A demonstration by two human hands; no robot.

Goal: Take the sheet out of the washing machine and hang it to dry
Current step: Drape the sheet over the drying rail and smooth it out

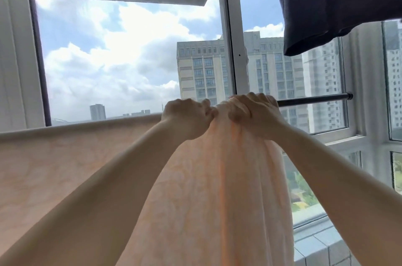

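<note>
A pale peach sheet [65, 157] hangs over a dark horizontal rod [315, 99] in front of the window. To the left it lies spread flat along the rod; in the middle it is bunched into folds that drop downward. My left hand [187, 116] grips the bunched top edge at the rod. Right beside it, my right hand [252, 111] clutches the same bunch, fingers curled over the fabric. Both arms reach up and forward. The rod's right end stays bare.
A dark navy garment [330, 0] hangs from above at the upper right. White window frames [230, 37] stand behind the rod, with tall buildings outside. A tiled sill [322, 244] runs along the lower right.
</note>
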